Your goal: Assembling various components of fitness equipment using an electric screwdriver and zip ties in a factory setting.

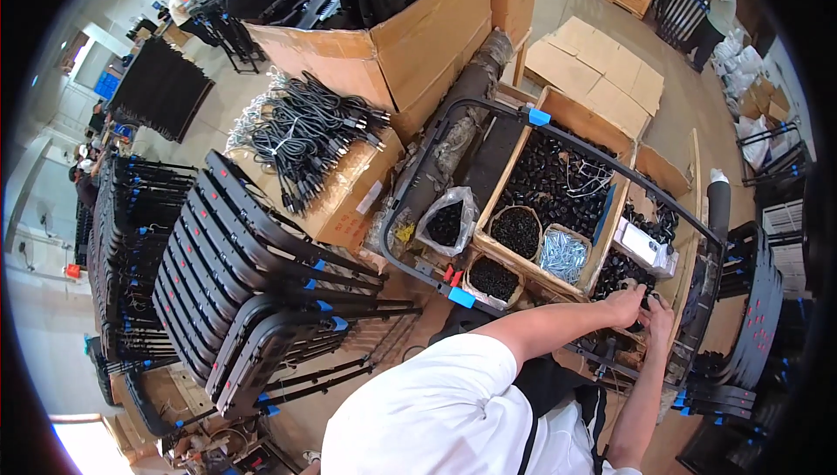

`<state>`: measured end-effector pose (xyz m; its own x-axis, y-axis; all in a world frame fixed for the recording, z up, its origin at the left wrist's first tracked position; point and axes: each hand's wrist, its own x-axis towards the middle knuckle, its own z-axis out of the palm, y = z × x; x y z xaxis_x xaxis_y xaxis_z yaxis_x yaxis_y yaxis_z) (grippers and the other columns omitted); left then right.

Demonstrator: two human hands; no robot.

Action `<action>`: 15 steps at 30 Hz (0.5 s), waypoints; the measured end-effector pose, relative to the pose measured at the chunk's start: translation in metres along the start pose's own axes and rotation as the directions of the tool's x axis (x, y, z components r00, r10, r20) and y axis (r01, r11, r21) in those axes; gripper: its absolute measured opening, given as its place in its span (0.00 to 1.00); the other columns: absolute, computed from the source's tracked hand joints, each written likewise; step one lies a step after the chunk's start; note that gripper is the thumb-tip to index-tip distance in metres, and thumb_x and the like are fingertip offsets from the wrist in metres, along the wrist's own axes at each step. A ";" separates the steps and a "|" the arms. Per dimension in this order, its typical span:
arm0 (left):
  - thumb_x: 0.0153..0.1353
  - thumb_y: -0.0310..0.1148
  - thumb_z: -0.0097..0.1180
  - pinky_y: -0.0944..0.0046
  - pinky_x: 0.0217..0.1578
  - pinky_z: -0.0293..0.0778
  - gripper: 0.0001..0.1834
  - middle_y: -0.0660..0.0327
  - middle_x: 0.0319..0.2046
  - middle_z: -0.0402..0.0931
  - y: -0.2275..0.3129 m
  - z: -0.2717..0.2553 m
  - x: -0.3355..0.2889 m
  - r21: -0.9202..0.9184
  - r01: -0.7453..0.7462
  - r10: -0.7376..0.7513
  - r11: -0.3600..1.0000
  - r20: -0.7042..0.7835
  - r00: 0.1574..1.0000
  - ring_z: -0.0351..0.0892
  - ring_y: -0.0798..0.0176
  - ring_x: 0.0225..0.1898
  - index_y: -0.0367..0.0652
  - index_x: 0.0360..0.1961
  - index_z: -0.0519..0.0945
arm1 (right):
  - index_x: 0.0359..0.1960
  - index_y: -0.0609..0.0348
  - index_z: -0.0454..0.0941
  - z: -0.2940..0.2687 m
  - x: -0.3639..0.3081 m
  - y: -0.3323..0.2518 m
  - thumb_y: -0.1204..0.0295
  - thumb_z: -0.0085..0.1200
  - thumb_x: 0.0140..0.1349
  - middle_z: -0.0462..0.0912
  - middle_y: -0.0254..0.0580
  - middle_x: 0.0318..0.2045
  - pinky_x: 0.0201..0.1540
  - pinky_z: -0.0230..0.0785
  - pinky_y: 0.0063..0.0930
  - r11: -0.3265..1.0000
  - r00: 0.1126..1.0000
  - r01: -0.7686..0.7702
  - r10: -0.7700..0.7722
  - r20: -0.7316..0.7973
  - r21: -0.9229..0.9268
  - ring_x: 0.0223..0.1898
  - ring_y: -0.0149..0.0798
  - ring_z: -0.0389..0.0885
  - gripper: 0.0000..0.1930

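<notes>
Close together over the right side of the parts bench are my left hand [624, 306] and my right hand [659, 316]. Their fingers are closed around a small black part [646, 301], mostly covered by the fingertips, so its kind is unclear. Just beyond them lies a heap of black pieces [617, 271], with a white box [643, 243] beside it. A black tubular frame [602, 159] with blue wraps rests across the bench around the bins. To the left, silver screws [563, 255] and small black fasteners [514, 231] fill separate containers.
Bundled black cables [309, 131] lie on a cardboard box [353, 205] at the left. Stacked black panels [231, 274] stand nearer me. A big carton [418, 44] of black parts rises behind. Another person [717, 11] stands far right.
</notes>
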<state>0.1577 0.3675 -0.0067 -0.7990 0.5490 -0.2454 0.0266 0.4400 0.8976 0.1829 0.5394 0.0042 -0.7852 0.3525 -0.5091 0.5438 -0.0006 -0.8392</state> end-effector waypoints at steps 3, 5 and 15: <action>0.61 0.31 0.64 0.40 0.51 0.79 0.30 0.35 0.50 0.80 0.000 -0.005 -0.010 0.052 -0.171 0.173 0.984 -0.053 0.983 0.83 0.33 0.53 0.33 0.61 0.66 | 0.47 0.60 0.82 0.011 -0.019 -0.009 0.64 0.60 0.72 0.84 0.31 0.32 0.29 0.77 0.24 0.997 0.998 0.034 -0.030 0.054 -0.074 0.28 0.26 0.80 0.12; 0.62 0.30 0.63 0.38 0.48 0.80 0.25 0.35 0.46 0.81 -0.004 -0.008 -0.013 0.046 -0.220 0.223 0.974 -0.092 0.970 0.84 0.32 0.48 0.31 0.56 0.69 | 0.42 0.57 0.83 0.015 -0.035 -0.010 0.60 0.61 0.73 0.83 0.29 0.30 0.29 0.75 0.21 0.994 0.998 -0.014 0.021 0.063 -0.108 0.28 0.24 0.79 0.13; 0.79 0.41 0.49 0.49 0.53 0.78 0.18 0.46 0.46 0.85 -0.034 -0.029 -0.009 -0.305 0.059 -0.013 0.950 0.151 0.988 0.85 0.51 0.50 0.37 0.55 0.80 | 0.62 0.63 0.80 0.005 -0.067 -0.015 0.73 0.60 0.67 0.83 0.30 0.35 0.29 0.66 0.19 0.989 0.977 0.138 -0.128 -0.171 0.050 0.30 0.23 0.76 0.22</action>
<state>0.1470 0.3271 -0.0245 -0.6991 0.6445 -0.3097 -0.2053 0.2339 0.9503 0.2254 0.5113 0.0499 -0.7857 0.5048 -0.3575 0.4149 0.0015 -0.9099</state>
